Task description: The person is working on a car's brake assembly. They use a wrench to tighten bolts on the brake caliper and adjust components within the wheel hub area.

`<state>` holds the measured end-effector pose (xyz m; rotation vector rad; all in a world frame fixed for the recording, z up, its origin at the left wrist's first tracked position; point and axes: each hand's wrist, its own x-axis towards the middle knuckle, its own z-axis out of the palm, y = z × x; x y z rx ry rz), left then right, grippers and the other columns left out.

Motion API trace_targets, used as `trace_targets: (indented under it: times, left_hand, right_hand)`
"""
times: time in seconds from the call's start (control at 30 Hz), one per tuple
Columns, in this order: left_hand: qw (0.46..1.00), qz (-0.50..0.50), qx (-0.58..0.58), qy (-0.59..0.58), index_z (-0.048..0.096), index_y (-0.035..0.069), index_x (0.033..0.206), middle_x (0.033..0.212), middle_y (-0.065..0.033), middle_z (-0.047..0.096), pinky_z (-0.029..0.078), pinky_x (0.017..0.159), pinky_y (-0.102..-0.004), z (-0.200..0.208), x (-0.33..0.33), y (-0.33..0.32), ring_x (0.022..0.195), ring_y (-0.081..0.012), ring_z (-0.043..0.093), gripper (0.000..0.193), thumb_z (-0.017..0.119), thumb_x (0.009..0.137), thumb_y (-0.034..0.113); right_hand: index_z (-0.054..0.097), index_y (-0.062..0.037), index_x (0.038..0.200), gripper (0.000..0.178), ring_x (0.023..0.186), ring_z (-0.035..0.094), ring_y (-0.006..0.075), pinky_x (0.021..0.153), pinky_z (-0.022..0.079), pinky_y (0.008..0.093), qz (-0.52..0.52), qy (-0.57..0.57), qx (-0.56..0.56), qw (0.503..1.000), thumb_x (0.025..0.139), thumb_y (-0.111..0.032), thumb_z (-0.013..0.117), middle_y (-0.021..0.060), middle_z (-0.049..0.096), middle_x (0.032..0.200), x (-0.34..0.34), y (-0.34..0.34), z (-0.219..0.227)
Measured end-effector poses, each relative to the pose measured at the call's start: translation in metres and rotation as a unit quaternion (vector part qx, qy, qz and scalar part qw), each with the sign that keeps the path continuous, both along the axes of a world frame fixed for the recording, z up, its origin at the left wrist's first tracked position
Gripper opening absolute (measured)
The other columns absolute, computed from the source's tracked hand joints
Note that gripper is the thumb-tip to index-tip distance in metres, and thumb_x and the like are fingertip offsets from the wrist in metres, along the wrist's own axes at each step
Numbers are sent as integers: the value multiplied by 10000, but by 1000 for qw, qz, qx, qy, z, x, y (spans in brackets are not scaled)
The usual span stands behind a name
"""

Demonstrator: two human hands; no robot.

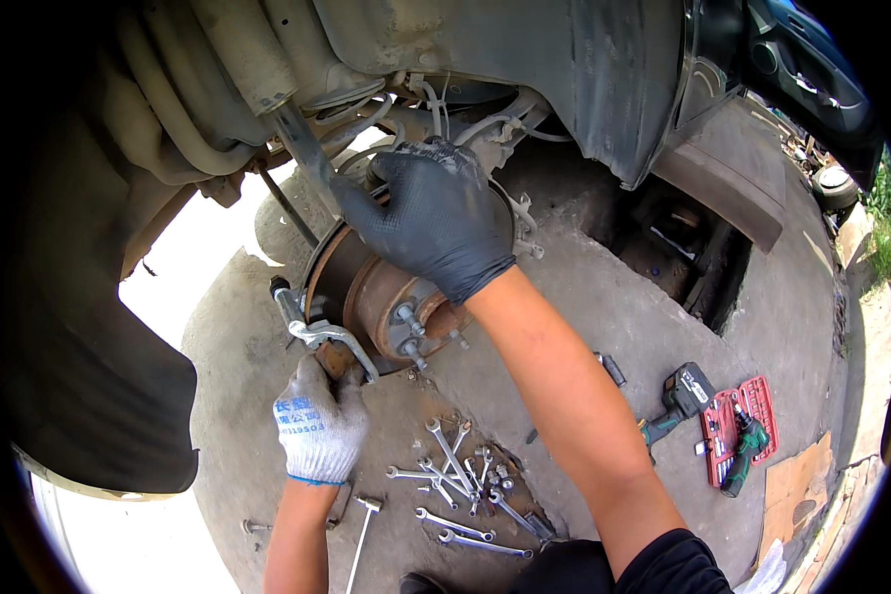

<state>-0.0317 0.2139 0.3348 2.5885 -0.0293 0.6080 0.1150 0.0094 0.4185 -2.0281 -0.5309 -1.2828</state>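
Observation:
My left hand [321,424], in a white knit glove with blue print, is closed at the lower left rim of a rusty brake disc [358,287]. Its fingertips pinch a rusty brown brake pad [336,358] set against a silver caliper bracket [319,333]. Wheel studs [409,319] stick out of the hub. Over the top of the disc reaches my right hand [436,220], in a black glove, its fingers curled. The thumb lies by the shock absorber's rod [305,148]. What those fingers hold is hidden behind the hand.
Several wrenches [455,475] and sockets lie on the concrete below. A T-handle wrench [368,505] is near my left forearm. Cordless drills [685,396] and a red socket case [757,416] are at right. Beyond my right arm opens a floor pit [678,247]; the wheel arch liner [99,396] hangs left.

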Motion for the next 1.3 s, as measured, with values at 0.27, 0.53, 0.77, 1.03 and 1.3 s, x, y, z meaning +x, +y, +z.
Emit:
trace_targets:
  times: [0.27, 0.53, 0.77, 1.03, 1.3]
  left_hand:
    - [999, -28, 44, 9, 718, -28, 1052, 884, -299, 755, 606, 726, -531, 31, -13, -3, 842, -492, 780, 233, 743, 1062, 203]
    - [986, 14, 164, -1, 688, 1, 955, 772, -288, 745, 609, 645, -554, 29, -5, -3, 697, -472, 776, 326, 678, 1117, 284]
    - [968, 16, 248, 40, 787, 36, 995, 820, -270, 770, 618, 680, -548, 36, -2, 5, 728, -444, 786, 365, 678, 1101, 368]
    - [1000, -4, 12, -22, 763, 12, 1218, 1007, -214, 796, 620, 827, -482, 27, 11, 10, 918, -384, 784, 261, 764, 1028, 192]
    - [961, -133, -237, -54, 669, -32, 1291, 1072, -180, 787, 621, 887, -409, -17, 36, 28, 969, -267, 780, 347, 787, 988, 88]
  right_hand:
    - [765, -54, 720, 515, 819, 722, 428, 794, 572, 556, 6, 8, -5, 1000, 965, -506, 746, 201, 735, 763, 3, -2, -1]
    - [784, -44, 736, 510, 812, 738, 444, 816, 589, 557, 7, 46, -4, 999, 960, -500, 740, 216, 750, 789, -5, -1, 5]
    - [769, -66, 685, 482, 795, 744, 421, 824, 587, 550, -3, 96, 9, 995, 933, -478, 741, 200, 757, 771, -12, 2, 11]
    - [827, -60, 827, 460, 859, 745, 441, 850, 595, 543, 7, 76, -10, 997, 970, -486, 725, 209, 763, 818, -4, -3, 4]
    - [829, -42, 871, 449, 825, 733, 432, 803, 574, 530, 5, 46, -22, 999, 977, -473, 753, 199, 754, 813, -4, 4, 5]
